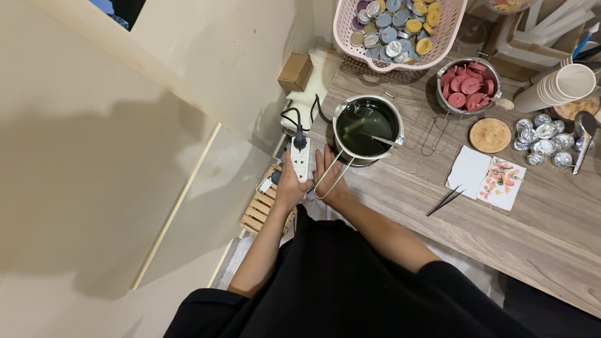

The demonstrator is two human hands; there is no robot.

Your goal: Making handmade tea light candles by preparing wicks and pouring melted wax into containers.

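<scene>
A white power strip (300, 161) is gripped in the left hand (289, 181) just off the counter (501, 231) edge, a black plug seated in its upper end. The right hand (328, 172) is laid open beside it, touching the strip and the wire handle (330, 178) of a steel pot (367, 128) of dark liquid standing on the counter

A wooden table (501, 231) carries a dark pot (368, 128), bowl of red discs (468, 84), pink basket (400, 31), and tweezers (446, 200).
</scene>
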